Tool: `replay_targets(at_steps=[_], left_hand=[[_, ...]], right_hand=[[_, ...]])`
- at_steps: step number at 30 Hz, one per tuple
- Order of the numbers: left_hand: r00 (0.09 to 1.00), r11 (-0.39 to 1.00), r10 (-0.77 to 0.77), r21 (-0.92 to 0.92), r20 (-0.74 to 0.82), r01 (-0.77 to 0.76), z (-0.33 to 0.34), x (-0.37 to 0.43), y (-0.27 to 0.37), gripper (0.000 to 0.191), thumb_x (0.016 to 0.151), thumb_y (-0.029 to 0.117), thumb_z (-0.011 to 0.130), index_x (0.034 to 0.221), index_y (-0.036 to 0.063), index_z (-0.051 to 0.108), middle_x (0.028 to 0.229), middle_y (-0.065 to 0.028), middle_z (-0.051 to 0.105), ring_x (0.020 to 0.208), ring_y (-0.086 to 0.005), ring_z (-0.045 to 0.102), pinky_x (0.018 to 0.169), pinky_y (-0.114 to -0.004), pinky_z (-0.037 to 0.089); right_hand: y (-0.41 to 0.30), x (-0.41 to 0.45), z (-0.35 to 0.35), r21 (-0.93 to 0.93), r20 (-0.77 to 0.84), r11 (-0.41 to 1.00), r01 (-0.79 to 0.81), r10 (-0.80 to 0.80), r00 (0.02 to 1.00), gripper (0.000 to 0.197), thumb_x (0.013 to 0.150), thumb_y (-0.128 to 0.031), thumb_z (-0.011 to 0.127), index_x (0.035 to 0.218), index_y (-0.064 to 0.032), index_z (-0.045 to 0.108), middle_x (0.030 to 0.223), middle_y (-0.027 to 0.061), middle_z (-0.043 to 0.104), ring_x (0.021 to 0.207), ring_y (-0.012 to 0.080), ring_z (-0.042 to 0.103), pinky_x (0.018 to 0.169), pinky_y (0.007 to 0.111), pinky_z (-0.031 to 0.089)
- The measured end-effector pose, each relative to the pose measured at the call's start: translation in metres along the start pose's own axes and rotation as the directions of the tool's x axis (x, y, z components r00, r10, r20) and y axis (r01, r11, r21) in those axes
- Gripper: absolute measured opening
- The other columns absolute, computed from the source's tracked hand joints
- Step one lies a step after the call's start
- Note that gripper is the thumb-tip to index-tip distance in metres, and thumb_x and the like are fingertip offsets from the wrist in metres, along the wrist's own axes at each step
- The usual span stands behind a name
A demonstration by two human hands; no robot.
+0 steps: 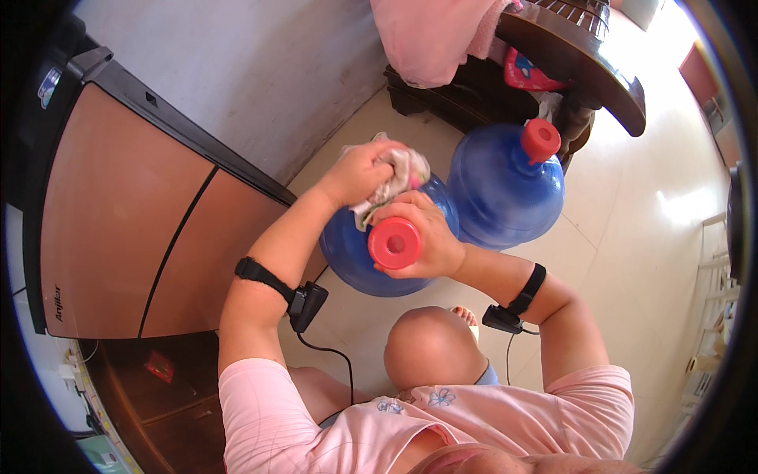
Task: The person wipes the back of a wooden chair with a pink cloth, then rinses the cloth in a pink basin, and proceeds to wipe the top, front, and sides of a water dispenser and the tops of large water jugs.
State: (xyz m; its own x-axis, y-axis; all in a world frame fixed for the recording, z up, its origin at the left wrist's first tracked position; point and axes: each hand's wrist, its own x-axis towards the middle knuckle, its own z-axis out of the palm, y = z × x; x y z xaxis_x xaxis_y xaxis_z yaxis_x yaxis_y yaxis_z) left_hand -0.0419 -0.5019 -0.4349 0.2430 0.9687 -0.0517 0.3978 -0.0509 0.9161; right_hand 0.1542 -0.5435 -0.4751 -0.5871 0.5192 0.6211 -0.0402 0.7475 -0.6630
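A large blue plastic water jug with a red cap stands on the floor before me. My right hand grips its neck just under the cap. Bunched in my left hand is a white cloth with pink and green patches, held against the far left part of the same jug's shoulder. A second blue water jug, also with a red cap, stands beside the first, farther off to the right.
A two-door refrigerator stands at the left, near a pale wall. Dark wooden furniture with a pink cloth over it is at the top. My bent knee is close below the near jug.
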Motion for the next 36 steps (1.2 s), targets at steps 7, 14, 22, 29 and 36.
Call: replay_targets(at_steps=[7, 14, 22, 29, 36], left_hand=[[0.978, 0.974, 0.188, -0.107, -0.092, -0.197, -0.019, -0.033, -0.012, 0.041, 0.093, 0.019, 0.042, 0.127, 0.0008, 0.056, 0.136, -0.0125, 0.052, 0.128, -0.0197, 0.046, 0.105, -0.030, 0.036], [0.839, 0.860, 0.509, 0.149, -0.193, -0.488, -0.007, -0.049, -0.031, 0.093, 0.080, 0.079, 0.044, 0.130, 0.0008, 0.055, 0.143, -0.0223, 0.040, 0.134, -0.0350, 0.039, 0.110, -0.042, 0.030], [0.904, 0.744, 0.426, 0.580, -0.029, -0.332, 0.003, -0.050, -0.006, 0.119, 0.049, 0.031, 0.094, 0.143, -0.0015, 0.029, 0.139, -0.0163, 0.044, 0.128, -0.0291, 0.046, 0.104, -0.039, 0.039], [0.901, 0.896, 0.358, 0.361, -0.246, -0.258, 0.004, -0.048, -0.014, 0.101, 0.053, 0.021, 0.089, 0.138, 0.0034, 0.037, 0.135, -0.0179, 0.044, 0.125, -0.0339, 0.044, 0.105, -0.043, 0.036], [0.934, 0.873, 0.345, 0.397, -0.095, -0.282, -0.006, -0.047, -0.015, 0.112, 0.052, 0.023, 0.088, 0.144, 0.0030, 0.028, 0.141, -0.0155, 0.038, 0.134, -0.0320, 0.034, 0.110, -0.041, 0.030]], right_hand=[[0.020, 0.026, 0.010, 0.041, -0.112, 0.998, 0.039, -0.035, 0.993, 0.074, 0.062, -0.039, 0.087, 0.120, -0.0112, 0.050, 0.125, 0.0127, 0.049, 0.108, 0.0357, 0.052, 0.093, 0.044, 0.043], [0.037, 0.038, 0.012, -0.021, -0.129, 0.999, 0.030, -0.032, 0.991, 0.086, 0.060, -0.049, 0.086, 0.124, -0.0086, 0.047, 0.125, 0.0171, 0.049, 0.114, 0.0390, 0.051, 0.096, 0.045, 0.043], [0.052, 0.036, 0.001, 0.180, -0.143, 0.976, 0.125, -0.100, 0.985, 0.085, 0.067, -0.062, 0.075, 0.125, -0.0065, 0.047, 0.123, 0.0172, 0.047, 0.111, 0.0373, 0.051, 0.095, 0.043, 0.044], [0.056, 0.056, -0.029, 0.091, -0.213, 0.996, -0.010, 0.029, 0.977, 0.042, 0.082, -0.020, 0.069, 0.118, -0.0049, 0.055, 0.116, 0.0164, 0.055, 0.109, 0.0356, 0.054, 0.094, 0.041, 0.045], [0.063, 0.125, -0.025, 0.341, 0.420, 0.674, -0.655, 0.514, 0.748, 0.037, 0.087, -0.023, 0.058, 0.123, -0.0136, 0.061, 0.119, 0.0145, 0.060, 0.113, 0.0304, 0.055, 0.093, 0.040, 0.046]])
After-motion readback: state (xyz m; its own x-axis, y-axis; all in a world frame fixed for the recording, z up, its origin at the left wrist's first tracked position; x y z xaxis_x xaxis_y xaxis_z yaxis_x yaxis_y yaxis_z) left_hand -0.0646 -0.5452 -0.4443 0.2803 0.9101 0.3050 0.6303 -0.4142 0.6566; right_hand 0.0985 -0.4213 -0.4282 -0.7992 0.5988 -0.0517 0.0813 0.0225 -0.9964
